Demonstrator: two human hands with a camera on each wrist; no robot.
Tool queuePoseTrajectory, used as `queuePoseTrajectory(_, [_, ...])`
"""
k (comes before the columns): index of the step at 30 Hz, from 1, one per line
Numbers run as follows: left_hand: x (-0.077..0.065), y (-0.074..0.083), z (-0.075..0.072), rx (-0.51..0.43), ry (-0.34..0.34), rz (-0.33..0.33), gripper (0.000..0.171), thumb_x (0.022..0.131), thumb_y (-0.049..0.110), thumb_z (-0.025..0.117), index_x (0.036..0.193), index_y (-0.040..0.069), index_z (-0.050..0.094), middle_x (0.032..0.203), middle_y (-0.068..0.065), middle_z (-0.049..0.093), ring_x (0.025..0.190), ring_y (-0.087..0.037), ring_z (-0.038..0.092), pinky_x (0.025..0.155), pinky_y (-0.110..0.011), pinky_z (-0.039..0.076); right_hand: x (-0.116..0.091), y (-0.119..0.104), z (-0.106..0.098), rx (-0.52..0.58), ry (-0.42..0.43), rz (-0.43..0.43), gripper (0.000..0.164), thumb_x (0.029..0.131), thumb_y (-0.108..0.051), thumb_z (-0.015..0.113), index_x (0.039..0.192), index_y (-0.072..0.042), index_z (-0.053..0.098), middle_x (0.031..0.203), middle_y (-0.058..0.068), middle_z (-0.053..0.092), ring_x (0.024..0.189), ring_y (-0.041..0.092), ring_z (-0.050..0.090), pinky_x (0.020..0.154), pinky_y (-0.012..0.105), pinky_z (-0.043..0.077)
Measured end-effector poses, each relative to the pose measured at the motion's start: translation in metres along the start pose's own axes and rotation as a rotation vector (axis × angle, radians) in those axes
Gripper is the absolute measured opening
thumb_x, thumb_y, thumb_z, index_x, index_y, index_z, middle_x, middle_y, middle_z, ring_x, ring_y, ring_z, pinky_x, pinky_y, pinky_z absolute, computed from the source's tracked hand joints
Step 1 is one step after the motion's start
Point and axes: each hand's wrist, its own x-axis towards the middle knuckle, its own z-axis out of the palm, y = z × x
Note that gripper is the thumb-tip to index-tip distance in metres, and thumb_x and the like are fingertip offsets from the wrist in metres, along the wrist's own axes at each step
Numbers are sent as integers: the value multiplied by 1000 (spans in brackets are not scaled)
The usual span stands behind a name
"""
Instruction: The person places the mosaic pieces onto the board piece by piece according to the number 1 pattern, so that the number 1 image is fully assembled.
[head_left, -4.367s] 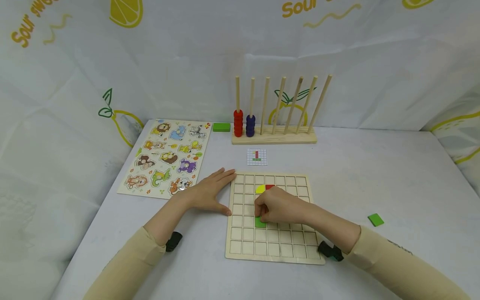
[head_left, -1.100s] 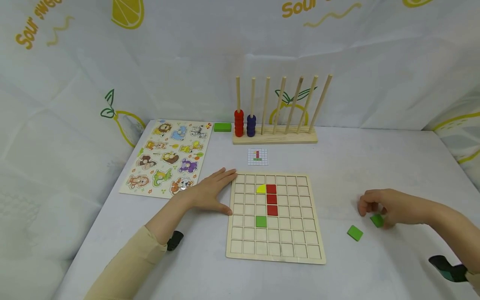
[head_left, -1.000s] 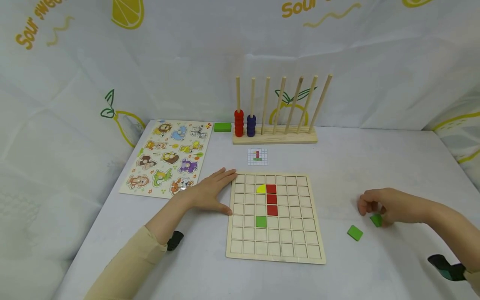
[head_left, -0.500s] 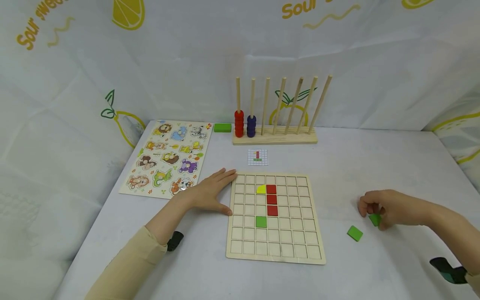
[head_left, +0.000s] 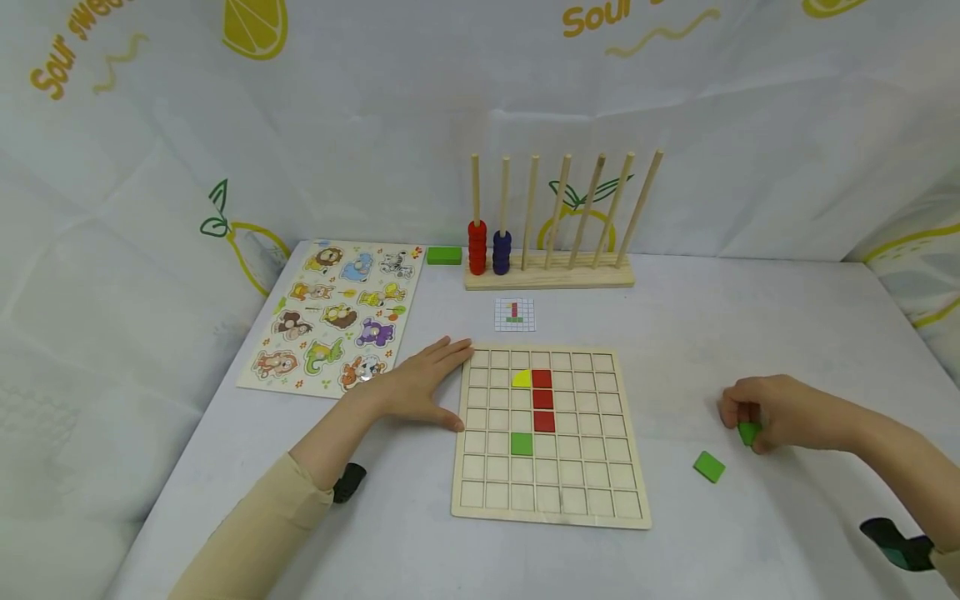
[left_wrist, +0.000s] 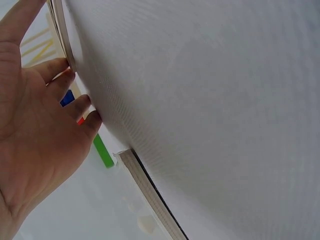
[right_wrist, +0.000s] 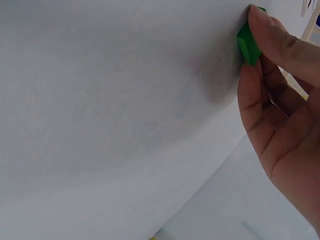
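Left hand (head_left: 412, 387) spread wide, gripping nothing, thumb and fingertips at left edge of pale wooden square grid board (head_left: 566, 425); right hand (head_left: 780, 412) curled, pinching small green flat tile (right_wrist: 248, 46), well right of board; second green square tile (head_left: 708, 467) near, on white counter (head_left: 750, 533)

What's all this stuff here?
Table: 1, white, underneath
Backdrop: 1, white, behind
Grid board: 1, wooden, middle
Red squares: 3, red, board
Yellow piece: 1, yellow, board
Green squares: 3, green, board, table, held
Card: 1, white, behind board
Peg rack: 1, wooden, back
Bead stacks: 2, red, blue, rack
Block: 1, green, beside rack
Animal puzzle: 1, multicoloured, left
Sleeves: 2, beige, arms
Wristbands: 2, dark, wrists
Left hand: 1, board edge
Right hand: 1, table right
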Motion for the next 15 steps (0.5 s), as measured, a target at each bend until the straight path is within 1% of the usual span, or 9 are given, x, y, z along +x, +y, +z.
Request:
queuePoseTrajectory(4, [0,0,0,-1,-1,-1,109,78,56,77,159,14,18,169,0,12,158,-30,3,129,-50,14,0,1,-1,-16,34,-20,36,67,-11,86,88,-23,59,82,-12,53,75,-4,44,61,17,43])
queuePoseTrajectory(8, [0,0,0,-2,2,-1,109,78,56,77,159,14,18,169,0,12,158,-30,3,129,-50,14,0,3,-4,-5,59,-60,32,68,-11,85,83,-24,60,80,-15,54,73,-5,44,60,17,42])
queuePoseTrajectory(10, [-1,1,0,0,2,-1,109,78,56,77,159,14,18,169,0,12,158,-30,3,129,-50,15,0,4,-5,1,61,-82,29,70,-10,84,82,-24,61,81,-16,56,73,-7,45,59,17,43])
queuePoseTrajectory(13, [-1,1,-1,0,3,1,110,78,56,77,159,13,18,169,0,12,158,-30,3,129,-50,14,1,4,-8,0,48,-92,24,73,-11,82,84,-25,66,85,-17,62,75,-9,48,60,16,47])
queuePoseTrajectory(15, [-1,1,-1,0,2,2,109,78,55,77,159,13,18,169,-1,12,158,-30,3,129,-49,14,2,2,-10,-5,40,-76,22,75,-12,81,86,-25,68,85,-16,64,76,-9,49,62,17,50])
